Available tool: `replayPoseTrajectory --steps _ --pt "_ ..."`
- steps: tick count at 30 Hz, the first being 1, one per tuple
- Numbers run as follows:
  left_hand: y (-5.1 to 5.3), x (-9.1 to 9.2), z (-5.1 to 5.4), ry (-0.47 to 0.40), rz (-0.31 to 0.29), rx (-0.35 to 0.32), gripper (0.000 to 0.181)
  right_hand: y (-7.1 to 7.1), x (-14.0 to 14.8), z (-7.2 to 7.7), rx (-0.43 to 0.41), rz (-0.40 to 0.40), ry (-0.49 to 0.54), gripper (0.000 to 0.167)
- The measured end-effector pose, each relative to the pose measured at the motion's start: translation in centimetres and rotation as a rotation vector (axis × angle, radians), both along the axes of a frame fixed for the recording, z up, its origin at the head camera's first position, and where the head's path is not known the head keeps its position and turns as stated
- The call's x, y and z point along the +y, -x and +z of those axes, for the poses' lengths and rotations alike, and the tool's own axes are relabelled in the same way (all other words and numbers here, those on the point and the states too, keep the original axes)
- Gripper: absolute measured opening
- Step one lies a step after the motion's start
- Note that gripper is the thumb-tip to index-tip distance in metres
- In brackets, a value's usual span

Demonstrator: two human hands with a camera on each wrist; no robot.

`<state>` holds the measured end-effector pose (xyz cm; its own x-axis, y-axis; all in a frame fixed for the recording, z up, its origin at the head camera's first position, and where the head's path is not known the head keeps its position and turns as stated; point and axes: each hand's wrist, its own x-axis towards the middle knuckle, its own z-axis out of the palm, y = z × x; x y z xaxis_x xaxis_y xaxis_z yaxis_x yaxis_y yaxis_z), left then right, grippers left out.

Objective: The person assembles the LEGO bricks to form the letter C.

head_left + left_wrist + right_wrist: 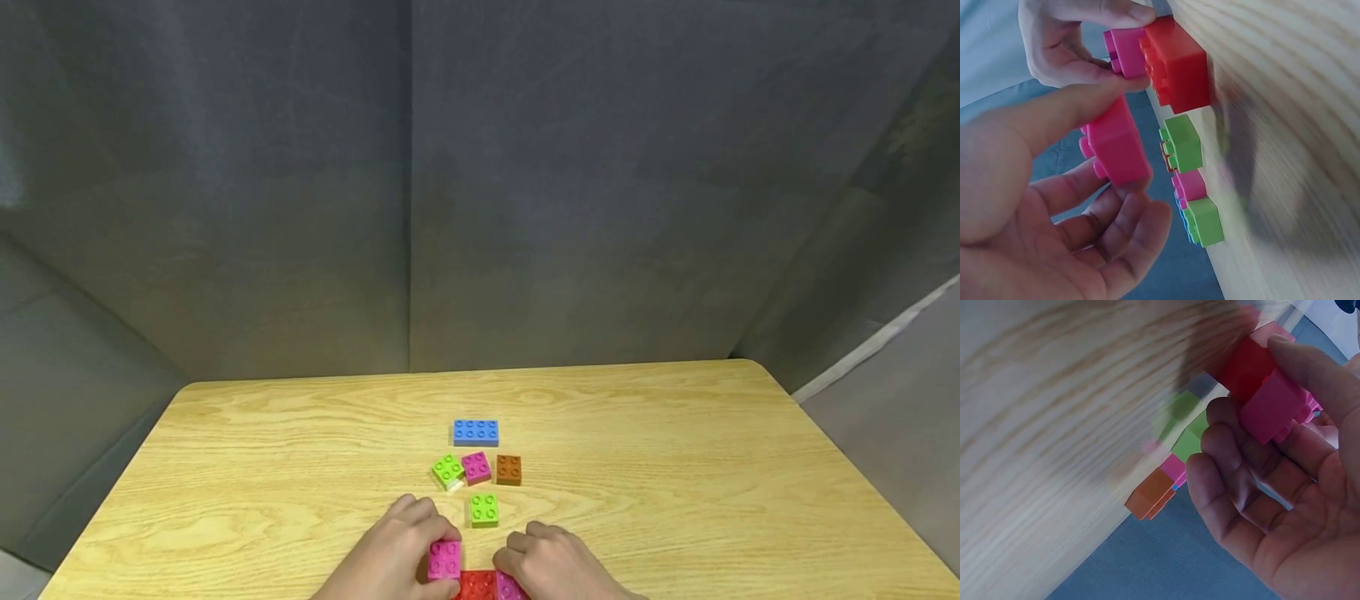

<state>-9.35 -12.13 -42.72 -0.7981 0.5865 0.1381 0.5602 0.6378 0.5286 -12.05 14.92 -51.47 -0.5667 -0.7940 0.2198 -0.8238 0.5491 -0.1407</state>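
Observation:
My left hand pinches a pink building brick between thumb and fingers, above the table and beside a red brick. The red brick rests on the table near its front edge, studs up. My right hand pinches a second pink brick at the red brick's right end. In the left wrist view that second pink brick sits against the red brick's studded side; whether it is fully pressed on I cannot tell. Fingers partly cover both pink bricks.
Beyond the hands lie a lime green brick, another lime green brick, a magenta brick, a brown brick and a longer blue brick. The wooden table is bordered by dark grey cloth.

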Motion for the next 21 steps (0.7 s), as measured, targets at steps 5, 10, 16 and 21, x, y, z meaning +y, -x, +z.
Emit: replayPoseTrajectory --steps 5,10,16,21 --pt "-0.1 0.0 -0.2 -0.010 -0.011 -0.013 0.035 -0.2 -0.1 1.0 -0.008 0.025 0.016 0.055" --pt "-0.3 0.0 -0.7 -0.024 -0.038 0.009 0.033 -0.4 -0.2 1.4 -0.013 0.028 0.036 0.058" --pt "-0.3 0.0 -1.6 -0.052 -0.056 0.023 0.042 -0.6 -0.3 2.2 -0.028 0.026 0.035 0.056" --pt "0.1 -0.2 -3.8 -0.067 -0.091 0.116 0.046 -0.5 -0.2 1.3 -0.013 0.028 0.060 0.055"
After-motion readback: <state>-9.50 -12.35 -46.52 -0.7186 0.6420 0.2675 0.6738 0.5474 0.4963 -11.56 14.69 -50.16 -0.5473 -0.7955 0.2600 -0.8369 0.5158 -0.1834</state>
